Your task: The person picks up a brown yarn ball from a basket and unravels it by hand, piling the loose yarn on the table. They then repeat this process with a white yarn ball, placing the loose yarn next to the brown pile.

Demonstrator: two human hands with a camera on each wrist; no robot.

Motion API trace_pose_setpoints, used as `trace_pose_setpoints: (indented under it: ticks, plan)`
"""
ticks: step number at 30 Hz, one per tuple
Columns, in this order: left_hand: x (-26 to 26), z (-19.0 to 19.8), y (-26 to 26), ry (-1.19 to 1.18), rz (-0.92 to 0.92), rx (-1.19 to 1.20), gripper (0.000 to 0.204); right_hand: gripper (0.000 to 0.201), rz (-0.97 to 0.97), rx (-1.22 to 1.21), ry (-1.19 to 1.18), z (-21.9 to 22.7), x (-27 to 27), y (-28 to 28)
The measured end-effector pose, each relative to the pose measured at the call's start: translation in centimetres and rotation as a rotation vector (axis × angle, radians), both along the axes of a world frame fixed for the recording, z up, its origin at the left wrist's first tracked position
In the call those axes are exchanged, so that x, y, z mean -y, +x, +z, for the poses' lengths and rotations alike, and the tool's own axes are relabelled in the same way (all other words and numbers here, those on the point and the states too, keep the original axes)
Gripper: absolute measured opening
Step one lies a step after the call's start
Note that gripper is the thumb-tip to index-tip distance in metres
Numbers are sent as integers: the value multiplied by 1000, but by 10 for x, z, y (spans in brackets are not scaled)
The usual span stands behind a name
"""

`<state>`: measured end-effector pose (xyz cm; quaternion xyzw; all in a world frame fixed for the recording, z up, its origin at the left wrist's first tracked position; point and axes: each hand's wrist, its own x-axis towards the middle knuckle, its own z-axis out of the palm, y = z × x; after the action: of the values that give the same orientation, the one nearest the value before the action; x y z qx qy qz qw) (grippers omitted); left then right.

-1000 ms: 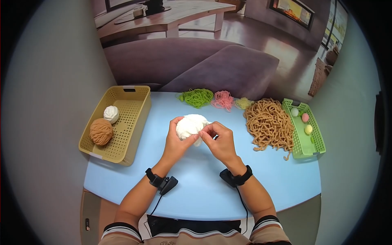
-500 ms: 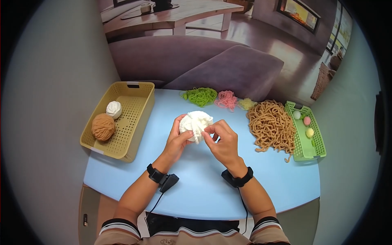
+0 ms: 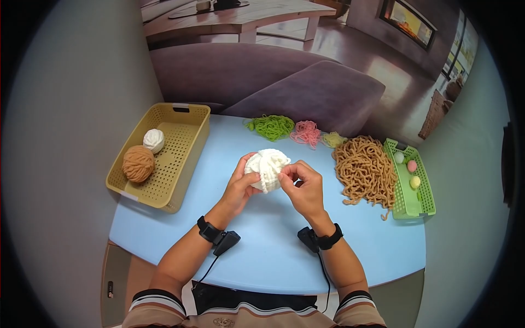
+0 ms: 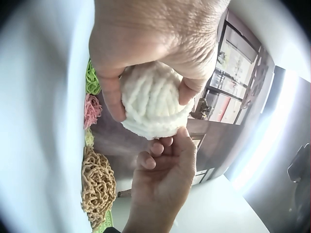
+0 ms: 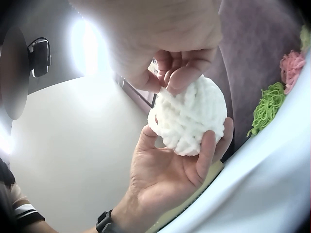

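A ball of thick white yarn [image 3: 267, 170] is held up in front of the body, over the blue table. My left hand [image 3: 238, 186] grips it from the left, the thumb across its front and the fingers round the far side. At the ball's right edge, my right hand [image 3: 304, 188] pinches a strand of the yarn between thumb and forefinger. In the right wrist view the strand [image 5: 170, 97] runs from those fingertips onto the ball, and a small loop stands out at its side. The left wrist view shows neat parallel wraps on the ball [image 4: 155, 97].
A tan basket [image 3: 188, 164] at left holds a brown yarn ball [image 3: 138, 163] and a small white one [image 3: 153, 141]. Along the back lie green [image 3: 272, 127], pink [image 3: 305, 133] and pale yellow yarn [image 3: 333, 140]. Loose brown yarn [image 3: 365, 170] lies beside a green basket [image 3: 402, 209] with small balls.
The ball has turned in my left hand, so a strand now runs down its front. My right fingers have shifted to its right edge. The head view has shifted slightly.
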<state>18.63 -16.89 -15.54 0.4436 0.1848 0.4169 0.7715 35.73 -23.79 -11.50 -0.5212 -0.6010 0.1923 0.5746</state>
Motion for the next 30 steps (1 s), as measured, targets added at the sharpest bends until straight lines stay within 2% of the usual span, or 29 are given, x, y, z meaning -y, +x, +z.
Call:
trace_pose_setpoints:
  ticks: [4, 10, 13, 19, 22, 25, 30]
  plan:
    - [-1, -3, 0, 1, -20, -7, 62, 7, -11, 36, 21, -1, -1, 2]
    - [0, -6, 4, -70, -30, -87, 61, 7, -5, -63, 17, -5, -1, 1]
    - [1, -2, 4, -93, 5, -117, 61, 9, -34, 114, 92, -6, -1, -1]
    - [9, -5, 10, -36, 163, -243, 63, 10, -178, 290, 32, -10, -1, -6]
    - [10, -5, 10, -26, 151, -261, 64, 10, -59, 147, -245, -12, -3, 1]
    - [7, -5, 8, -55, 123, -223, 61, 9, 103, -141, -412, 2, 0, 5]
    - [-1, 3, 0, -122, 85, -68, 57, 4, 358, -178, -291, -8, 0, 11]
